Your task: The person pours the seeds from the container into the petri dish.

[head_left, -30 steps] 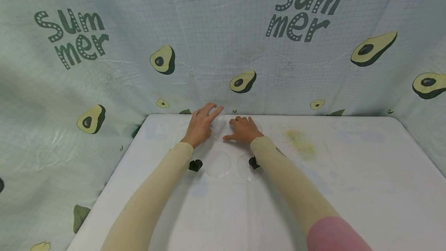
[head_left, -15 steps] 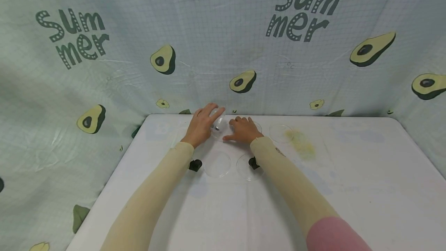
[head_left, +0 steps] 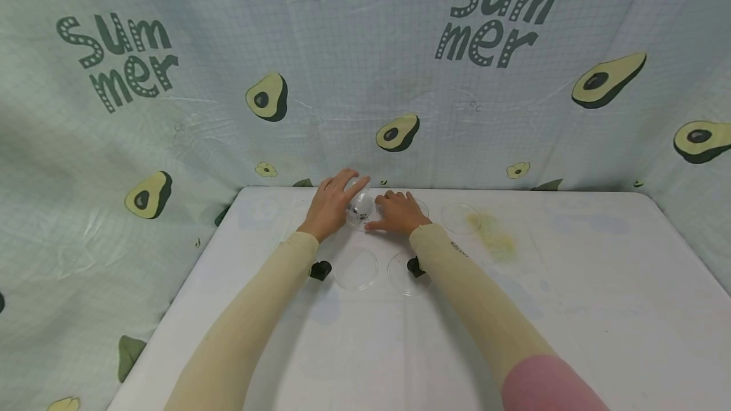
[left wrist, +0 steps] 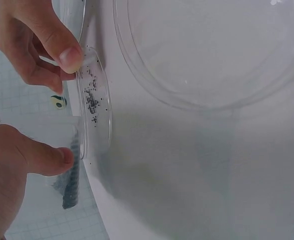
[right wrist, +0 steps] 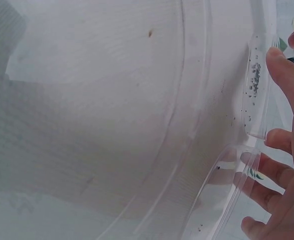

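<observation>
At the back of the table, my left hand [head_left: 331,205] holds a clear, thin-walled container [left wrist: 61,130] tipped over a petri dish [left wrist: 104,135]. Dark seed-like grains [left wrist: 70,192] are bunched along the container's lower side. More black grains [left wrist: 91,100] lie scattered in the dish. My right hand [head_left: 400,213] grips this dish's rim between thumb and fingers. In the right wrist view, its other fingers [right wrist: 272,170] reach behind a neighbouring petri dish [right wrist: 207,200], which has a few dark specks. The container's exact kind is hard to tell.
Two clear dishes, one left [head_left: 356,270] and one right [head_left: 400,274], lie in front of the hands. Another dish [head_left: 457,217] sits at the back right beside a yellowish stain [head_left: 497,240]. A patterned curtain [head_left: 331,68] hangs behind the white table [head_left: 571,309].
Dark grains have come into view in the container and then spread in the petri dish below it. The left hand has tilted slightly; the right hand has stayed in place.
</observation>
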`<state>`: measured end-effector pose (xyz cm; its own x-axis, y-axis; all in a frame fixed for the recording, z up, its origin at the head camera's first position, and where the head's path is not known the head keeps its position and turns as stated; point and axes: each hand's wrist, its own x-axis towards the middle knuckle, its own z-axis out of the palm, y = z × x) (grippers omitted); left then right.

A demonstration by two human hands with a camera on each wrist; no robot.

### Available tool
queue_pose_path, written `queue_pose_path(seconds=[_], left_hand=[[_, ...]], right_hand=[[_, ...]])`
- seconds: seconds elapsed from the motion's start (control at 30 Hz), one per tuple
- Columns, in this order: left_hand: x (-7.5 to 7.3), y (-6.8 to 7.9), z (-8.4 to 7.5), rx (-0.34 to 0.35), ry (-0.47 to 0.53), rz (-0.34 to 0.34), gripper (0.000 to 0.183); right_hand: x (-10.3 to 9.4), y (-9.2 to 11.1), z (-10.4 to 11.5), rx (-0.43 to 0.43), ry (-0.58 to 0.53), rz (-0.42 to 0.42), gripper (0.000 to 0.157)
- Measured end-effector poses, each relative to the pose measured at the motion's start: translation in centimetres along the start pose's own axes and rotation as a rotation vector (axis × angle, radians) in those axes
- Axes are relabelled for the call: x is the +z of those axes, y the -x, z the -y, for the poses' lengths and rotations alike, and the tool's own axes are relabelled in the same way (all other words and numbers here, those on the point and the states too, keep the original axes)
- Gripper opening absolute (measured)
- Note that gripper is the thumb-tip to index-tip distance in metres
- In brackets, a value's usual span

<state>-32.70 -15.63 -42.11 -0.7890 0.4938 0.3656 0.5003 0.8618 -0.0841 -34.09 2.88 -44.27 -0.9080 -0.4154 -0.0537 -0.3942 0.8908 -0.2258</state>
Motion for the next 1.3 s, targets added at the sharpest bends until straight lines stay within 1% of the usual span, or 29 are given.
queue_pose_path(seconds=[0.2, 0.37, 0.5, 0.77, 1.0, 1.3], left_hand=[[-0.01, -0.06, 0.07, 0.018, 0.004, -0.007, 0.081], [-0.02, -0.07, 0.17, 0.045, -0.004, -0.030, 0.079], [0.10, -0.11, 0.25, 0.050, -0.013, -0.038, 0.078], [-0.13, -0.16, 0.14, 0.052, -0.021, -0.027, 0.076], [-0.14, -0.17, 0.22, 0.074, -0.034, -0.040, 0.075], [-0.29, -0.37, 0.23, 0.080, -0.052, -0.023, 0.075]], right_hand=[[0.01, 0.01, 0.04, 0.006, -0.002, 0.001, 0.078], [0.00, 0.01, 0.10, 0.008, -0.001, 0.003, 0.078], [-0.07, 0.09, 0.14, 0.010, -0.006, 0.006, 0.078], [-0.29, 0.13, 0.07, -0.001, -0.013, 0.010, 0.079], [-0.52, 0.21, 0.10, -0.006, 0.003, 0.013, 0.079], [-0.51, 0.23, 0.06, -0.012, 0.025, 0.004, 0.079]])
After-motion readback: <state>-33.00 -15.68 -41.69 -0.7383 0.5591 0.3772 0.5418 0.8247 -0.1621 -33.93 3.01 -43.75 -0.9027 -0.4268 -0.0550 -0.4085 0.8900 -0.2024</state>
